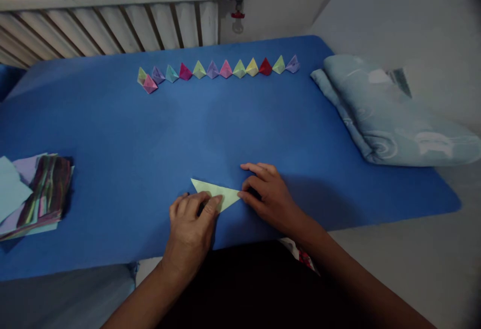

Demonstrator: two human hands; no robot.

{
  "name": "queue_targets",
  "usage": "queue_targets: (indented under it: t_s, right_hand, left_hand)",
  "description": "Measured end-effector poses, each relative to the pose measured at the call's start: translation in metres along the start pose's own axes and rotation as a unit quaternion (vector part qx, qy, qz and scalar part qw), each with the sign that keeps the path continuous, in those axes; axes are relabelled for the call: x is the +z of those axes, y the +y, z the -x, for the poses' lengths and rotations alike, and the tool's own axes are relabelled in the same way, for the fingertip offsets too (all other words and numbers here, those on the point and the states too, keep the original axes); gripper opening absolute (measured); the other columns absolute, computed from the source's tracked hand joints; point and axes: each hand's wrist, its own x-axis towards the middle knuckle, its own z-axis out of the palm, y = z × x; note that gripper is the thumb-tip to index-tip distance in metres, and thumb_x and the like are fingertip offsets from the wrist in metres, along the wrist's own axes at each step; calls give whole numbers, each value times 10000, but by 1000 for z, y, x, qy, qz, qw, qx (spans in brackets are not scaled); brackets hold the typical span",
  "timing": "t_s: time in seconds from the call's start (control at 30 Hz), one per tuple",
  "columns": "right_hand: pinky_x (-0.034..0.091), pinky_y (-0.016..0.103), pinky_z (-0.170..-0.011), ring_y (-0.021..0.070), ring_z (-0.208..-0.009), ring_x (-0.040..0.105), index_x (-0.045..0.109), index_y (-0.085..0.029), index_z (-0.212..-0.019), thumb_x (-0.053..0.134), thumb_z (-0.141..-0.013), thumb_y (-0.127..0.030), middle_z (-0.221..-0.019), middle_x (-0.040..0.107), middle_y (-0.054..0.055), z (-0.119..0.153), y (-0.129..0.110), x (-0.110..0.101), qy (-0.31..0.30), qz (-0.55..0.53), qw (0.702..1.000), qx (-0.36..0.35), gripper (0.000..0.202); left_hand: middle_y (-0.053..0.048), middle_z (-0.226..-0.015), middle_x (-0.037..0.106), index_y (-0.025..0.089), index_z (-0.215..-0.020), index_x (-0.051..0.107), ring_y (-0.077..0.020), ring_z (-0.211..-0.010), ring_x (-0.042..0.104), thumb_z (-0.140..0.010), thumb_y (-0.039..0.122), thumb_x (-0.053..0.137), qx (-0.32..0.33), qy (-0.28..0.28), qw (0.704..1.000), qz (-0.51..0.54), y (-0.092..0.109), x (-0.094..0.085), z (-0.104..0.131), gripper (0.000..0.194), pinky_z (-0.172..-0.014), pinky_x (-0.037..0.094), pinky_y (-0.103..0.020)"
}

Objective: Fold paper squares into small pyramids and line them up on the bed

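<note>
A pale green sheet of paper (pixel 226 196), folded into a triangle, lies near the front edge of the blue table. Over its lower left part is my left hand (pixel 191 223), fingers curled and thumb on the paper. My right hand (pixel 268 193) pinches the triangle's right corner between thumb and index finger, its other fingers held slightly apart. The triangle's upper left corner points away from me, uncovered. Part of its lower edge is hidden behind my left hand.
Several small folded paper pieces (pixel 226 69) stand in a row along the table's (pixel 169 133) far side. Stacked coloured paper (pixel 48 188) lies at the left, a folded light blue cloth (pixel 376 118) at the right. A radiator (pixel 112 28) is behind.
</note>
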Motion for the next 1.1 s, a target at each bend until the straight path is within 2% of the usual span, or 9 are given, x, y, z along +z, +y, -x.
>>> queue_targets:
  t_s: [0.23, 0.37, 0.47, 0.57, 0.63, 0.73, 0.87, 1.0, 1.1]
  right_hand:
    - [395, 464, -897, 285, -1189, 438, 642, -343, -1134, 467, -904, -139, -1346, 528, 46, 13, -1, -2, -78, 92, 990, -69, 354]
    - [383, 457, -898, 292, -1189, 437, 621, -329, -1183, 475, -909, -149, -1325, 547, 65, 22, 1, -9, -84, 105, 988, -69, 359]
    - [390, 444, -902, 283, -1126, 486, 654, -241, -1103, 498, -916, -217, -1263, 582, 96, 18, -10, -9, -72, 92, 992, -54, 244]
    - [424, 386, -860, 234, -958, 565, 660, -160, -933, 529, -905, -269, -1083, 644, 105, 6, -27, -3, -86, 78, 993, -29, 172]
    - [442, 360, -779, 217, -848, 585, 638, -154, -926, 545, -886, -249, -974, 651, 98, -3, -36, 0, -109, 95, 989, 3, 139]
    - [435, 360, -739, 233, -823, 594, 610, -145, -992, 585, -845, -259, -916, 648, 103, -12, -43, 1, -139, 111, 983, 43, 187]
    - [413, 317, -696, 211, -783, 601, 608, -159, -979, 594, -807, -237, -853, 662, 73, -15, -46, -6, -167, 48, 980, 97, 190]
    - [347, 261, -576, 137, -619, 524, 586, -189, -777, 588, -758, -162, -719, 611, 7, -15, -49, -13, -186, -16, 973, 132, 34]
    - [336, 246, -588, 117, -627, 492, 533, -191, -668, 579, -744, -129, -702, 566, -13, -13, -51, -14, -170, -61, 976, 120, 108]
  left_hand:
    - [-116, -1255, 608, 238, -1233, 582, -254, -1059, 572, -897, 73, 448, 71, -37, 996, -25, -4, -7, 5, 398, -974, 363, -503]
    - [-145, -1264, 602, 182, -1258, 559, -262, -1105, 574, -904, 54, 403, 100, -55, 993, -31, -9, -15, 13, 408, -995, 347, -515]
    - [-150, -1246, 613, 160, -1244, 567, -263, -1134, 567, -909, 61, 406, 109, -55, 992, -36, -9, -17, 19, 384, -1004, 350, -512]
    - [-142, -1191, 644, 144, -1189, 597, -261, -1122, 578, -906, 87, 449, 105, -38, 993, -32, -6, -17, 22, 324, -998, 369, -504]
    - [-135, -1149, 664, 137, -1117, 628, -260, -1103, 591, -898, 102, 481, 98, -25, 995, -24, -4, -17, 22, 266, -985, 388, -498]
    - [-129, -1126, 675, 134, -1070, 639, -260, -1087, 602, -885, 102, 508, 92, -15, 996, -13, -2, -17, 23, 228, -972, 404, -499]
    - [-130, -1147, 667, 136, -1112, 618, -260, -1084, 606, -880, 93, 518, 82, -7, 997, 1, -3, -17, 27, 257, -965, 416, -505]
    - [-127, -1150, 662, 147, -1093, 620, -263, -1084, 601, -883, 106, 516, 75, -5, 997, 19, -4, -15, 29, 238, -966, 418, -514]
    - [-116, -1161, 656, 171, -1093, 620, -256, -1079, 598, -890, 111, 499, 58, -16, 997, 47, -6, -14, 30, 245, -969, 414, -515]
